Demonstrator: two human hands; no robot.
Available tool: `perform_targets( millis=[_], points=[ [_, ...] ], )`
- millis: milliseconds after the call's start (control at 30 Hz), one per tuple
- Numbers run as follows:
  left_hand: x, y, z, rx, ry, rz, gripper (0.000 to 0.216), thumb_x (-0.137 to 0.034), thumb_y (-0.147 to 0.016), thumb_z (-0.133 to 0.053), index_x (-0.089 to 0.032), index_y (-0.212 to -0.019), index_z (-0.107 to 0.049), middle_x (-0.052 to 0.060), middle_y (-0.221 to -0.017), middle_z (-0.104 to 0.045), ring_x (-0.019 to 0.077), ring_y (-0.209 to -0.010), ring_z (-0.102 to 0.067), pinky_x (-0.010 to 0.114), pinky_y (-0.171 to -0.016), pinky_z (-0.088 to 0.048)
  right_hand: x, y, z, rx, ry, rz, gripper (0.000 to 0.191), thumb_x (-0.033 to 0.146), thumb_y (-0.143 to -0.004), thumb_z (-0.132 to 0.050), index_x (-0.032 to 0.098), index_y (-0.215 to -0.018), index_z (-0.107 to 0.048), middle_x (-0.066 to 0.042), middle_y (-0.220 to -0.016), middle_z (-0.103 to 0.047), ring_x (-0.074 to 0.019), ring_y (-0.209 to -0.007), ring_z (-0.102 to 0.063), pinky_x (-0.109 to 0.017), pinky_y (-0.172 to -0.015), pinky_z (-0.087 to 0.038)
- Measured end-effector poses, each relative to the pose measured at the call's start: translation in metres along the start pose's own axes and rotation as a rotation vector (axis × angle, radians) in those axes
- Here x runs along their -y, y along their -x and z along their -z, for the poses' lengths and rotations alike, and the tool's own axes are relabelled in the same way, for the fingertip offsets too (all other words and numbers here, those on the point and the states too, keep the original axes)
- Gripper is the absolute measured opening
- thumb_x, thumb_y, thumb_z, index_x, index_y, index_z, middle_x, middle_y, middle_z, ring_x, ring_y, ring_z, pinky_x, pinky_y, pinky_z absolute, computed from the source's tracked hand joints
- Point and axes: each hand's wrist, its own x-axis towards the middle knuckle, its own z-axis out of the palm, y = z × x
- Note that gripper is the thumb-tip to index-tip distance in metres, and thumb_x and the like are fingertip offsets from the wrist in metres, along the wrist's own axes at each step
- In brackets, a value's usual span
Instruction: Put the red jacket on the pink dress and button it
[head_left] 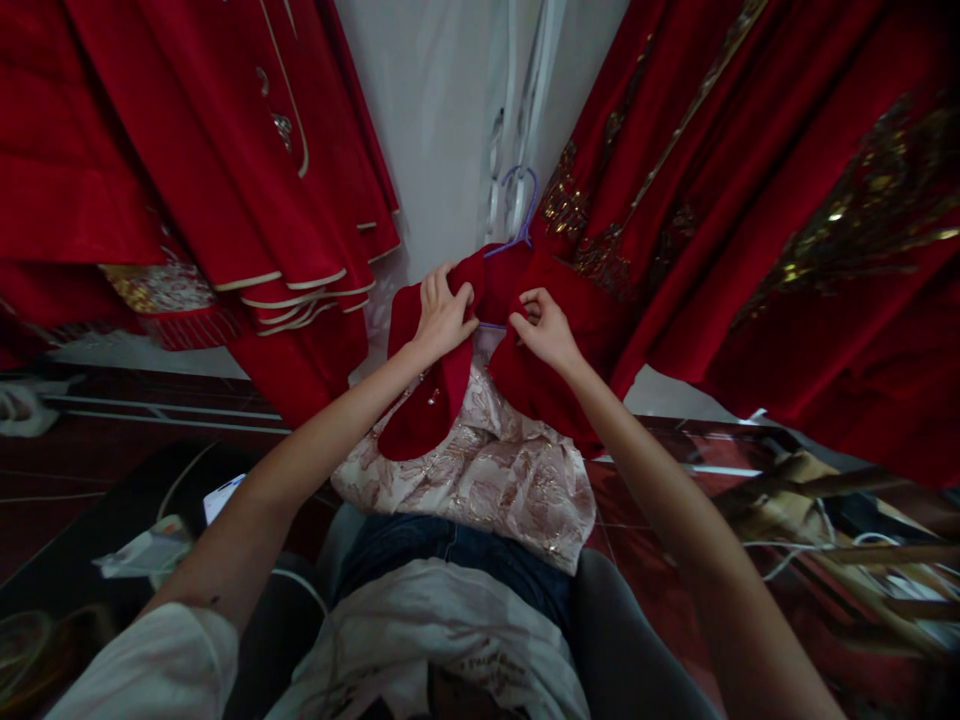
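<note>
A small red velvet jacket (427,415) hangs on a purple hanger (523,205) in front of me, with a pale pink brocade lining or skirt (487,480) spilling below it. My left hand (442,312) is closed on the jacket's left front edge near the collar. My right hand (541,325) pinches the right front edge close beside it. The two hands almost meet at the garment's neck opening.
Red embroidered garments hang at left (225,160) and right (750,220), with gold trim. A white wall (442,110) lies behind. Dark red floor tiles (112,450), cables and a wooden frame (840,540) sit at the sides. My lap in jeans (457,560) is below.
</note>
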Motion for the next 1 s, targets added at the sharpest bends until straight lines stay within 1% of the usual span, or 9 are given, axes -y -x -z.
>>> perform_targets(
  millis=[67, 167, 267, 333, 400, 533, 700, 867, 1000],
  points=[
    [0.000, 0.017, -0.006, -0.028, 0.014, 0.073, 0.026, -0.018, -0.075, -0.067, -0.019, -0.097, -0.051, 0.019, -0.131, -0.042, 0.0383, -0.125, -0.039, 0.052, -0.101, -0.033, -0.006, 0.005, 0.006, 0.010, 0.036, 0.007, 0.030, 0.029, -0.067, -0.061, 0.024, -0.092, -0.046, 0.005, -0.072, -0.054, -0.0128, -0.062, -0.053, -0.028, -0.064, -0.045],
    [0.002, 0.034, -0.016, -0.007, 0.135, 0.164, 0.025, -0.015, -0.079, -0.059, -0.018, -0.101, -0.048, 0.014, -0.112, -0.052, 0.0285, -0.105, -0.054, 0.043, -0.090, -0.043, -0.011, 0.010, 0.009, 0.023, 0.049, 0.040, 0.032, 0.027, -0.065, -0.062, 0.023, -0.092, -0.045, 0.004, -0.073, -0.053, -0.0131, -0.065, -0.054, -0.028, -0.064, -0.045],
    [-0.001, 0.036, -0.021, 0.049, 0.254, 0.232, 0.025, -0.017, -0.081, -0.056, -0.019, -0.103, -0.046, 0.005, -0.086, -0.057, 0.0198, -0.077, -0.058, 0.034, -0.075, -0.046, -0.012, 0.011, 0.003, 0.044, 0.019, 0.052, 0.029, 0.025, -0.065, -0.060, 0.023, -0.090, -0.046, 0.003, -0.074, -0.054, -0.0137, -0.068, -0.054, -0.028, -0.065, -0.045],
    [-0.010, 0.030, -0.022, 0.057, 0.304, 0.265, 0.025, -0.020, -0.082, -0.057, -0.019, -0.103, -0.045, 0.000, -0.076, -0.055, 0.0176, -0.067, -0.057, 0.031, -0.070, -0.046, -0.010, 0.010, -0.003, 0.081, -0.026, 0.052, 0.027, 0.024, -0.066, -0.058, 0.022, -0.089, -0.046, 0.003, -0.075, -0.054, -0.0135, -0.069, -0.055, -0.028, -0.067, -0.046],
    [-0.021, 0.022, -0.022, 0.043, 0.365, 0.255, 0.025, -0.023, -0.083, -0.057, -0.020, -0.104, -0.045, 0.000, -0.075, -0.056, 0.0168, -0.068, -0.058, 0.029, -0.069, -0.045, -0.007, 0.009, -0.007, 0.123, -0.094, 0.056, 0.026, 0.025, -0.067, -0.058, 0.022, -0.089, -0.046, 0.003, -0.076, -0.055, -0.0130, -0.069, -0.055, -0.028, -0.069, -0.046],
    [-0.037, 0.018, -0.026, 0.000, 0.549, 0.195, 0.025, -0.022, -0.085, -0.056, -0.021, -0.108, -0.046, 0.004, -0.092, -0.062, 0.0162, -0.083, -0.063, 0.029, -0.077, -0.048, -0.002, 0.010, -0.006, 0.169, -0.224, 0.045, 0.026, 0.028, -0.067, -0.059, 0.023, -0.089, -0.046, 0.002, -0.080, -0.055, -0.0127, -0.073, -0.057, -0.027, -0.070, -0.048],
    [-0.040, 0.034, -0.031, -0.055, 0.733, 0.125, 0.034, -0.015, -0.083, -0.058, -0.021, -0.114, -0.047, 0.006, -0.106, -0.063, 0.0151, -0.097, -0.063, 0.031, -0.092, -0.048, -0.008, 0.016, -0.005, 0.076, -0.309, -0.045, 0.031, 0.034, -0.068, -0.061, 0.024, -0.091, -0.044, 0.000, -0.087, -0.055, -0.0133, -0.077, -0.057, -0.027, -0.070, -0.050],
    [-0.039, 0.041, -0.033, -0.140, 0.825, 0.289, 0.030, -0.018, -0.080, -0.066, -0.021, -0.104, -0.047, 0.005, -0.102, -0.064, 0.0144, -0.091, -0.065, 0.030, -0.087, -0.051, -0.012, 0.023, -0.012, 0.035, -0.353, -0.071, 0.036, 0.036, -0.068, -0.062, 0.026, -0.099, -0.046, -0.001, -0.093, -0.056, -0.0149, -0.088, -0.059, -0.031, -0.082, -0.053],
    [-0.033, 0.040, -0.036, -0.068, 0.953, 0.367, 0.023, -0.022, -0.077, -0.070, -0.018, -0.092, -0.053, 0.006, -0.095, -0.067, 0.0159, -0.091, -0.067, 0.031, -0.086, -0.052, -0.012, 0.030, -0.011, 0.039, -0.401, -0.073, 0.037, 0.036, -0.069, -0.065, 0.024, -0.102, -0.052, -0.003, -0.098, -0.061, -0.0160, -0.094, -0.061, -0.035, -0.092, -0.052]
  ],
)
